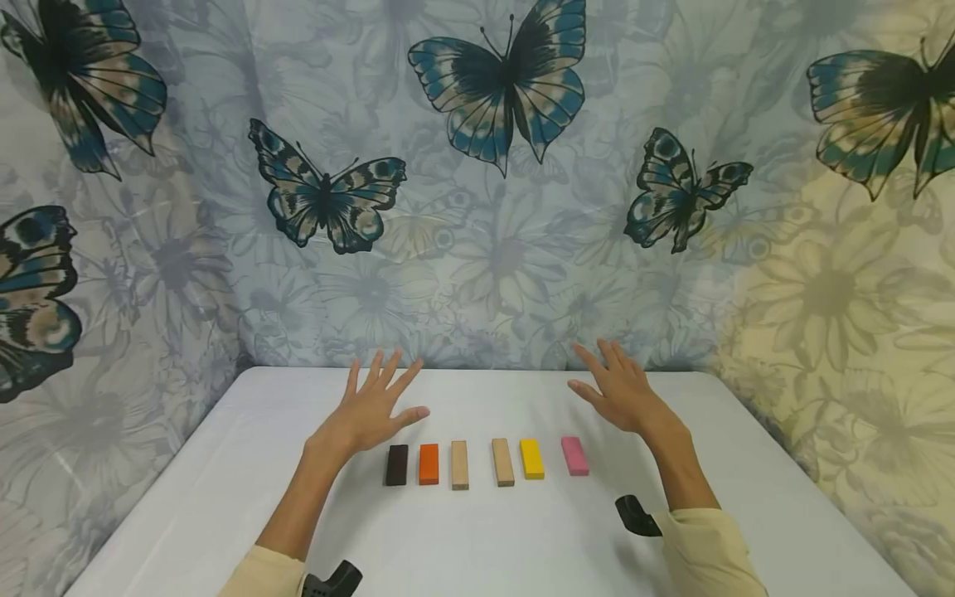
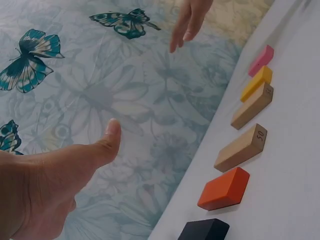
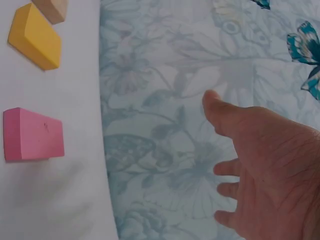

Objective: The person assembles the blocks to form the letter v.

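Note:
Six small wooden blocks lie in a row across the white table: a black block [image 1: 397, 465], an orange block [image 1: 429, 464], a plain wood block [image 1: 459, 465], a second plain wood block [image 1: 503, 462], a yellow block [image 1: 532, 459] and a pink block [image 1: 574, 456]. My left hand [image 1: 370, 412] is raised with fingers spread, nearest the black block and holding nothing. Beyond the pink block, my right hand [image 1: 621, 391] hovers, fingers extended and likewise holding nothing. Dark number marks show on the end of a plain wood block [image 2: 242, 149] in the left wrist view.
The white table [image 1: 477, 547] meets a butterfly-patterned cloth backdrop [image 1: 507, 290] at its far edge, and similar cloth hangs at both sides. Black wrist cameras [image 1: 637, 516] sit by the light sleeves [image 1: 709, 551].

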